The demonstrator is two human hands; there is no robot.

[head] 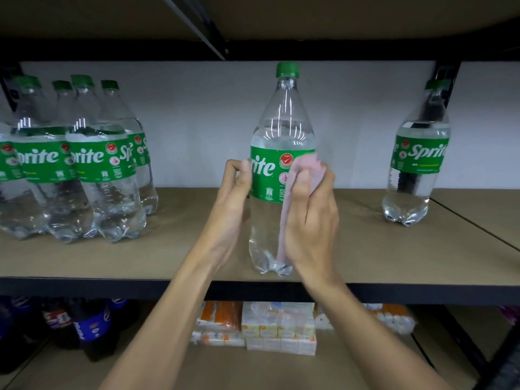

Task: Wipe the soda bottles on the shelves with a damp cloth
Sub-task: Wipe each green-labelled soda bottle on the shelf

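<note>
1. Straight ahead in the head view, both bare forearms reach up and forward to the middle bottle [281, 122], which stands upright near the front edge of the shelf [197, 249].
2. The left hand [233, 190] curls its fingers round the bottle's left side at the label, steadying it.
3. The right hand [312, 218] clutches a pink cloth [306, 170], bunched and soft, pressed against the label's right side; a strip hangs down along the lower body.
4. The bottle is clear ribbed plastic with a green cap, a glossy green label and clear liquid inside.
5. The shelf board is flat, matt brown, framed in black metal.
6. On the left stands a group of bottles [84, 164] showing four green caps; one lone bottle [416, 153] stands well apart on the right.
7. Below sit dark bottles [92, 327] and stacked white-and-orange boxes [278, 327], too blurred to count.
</note>
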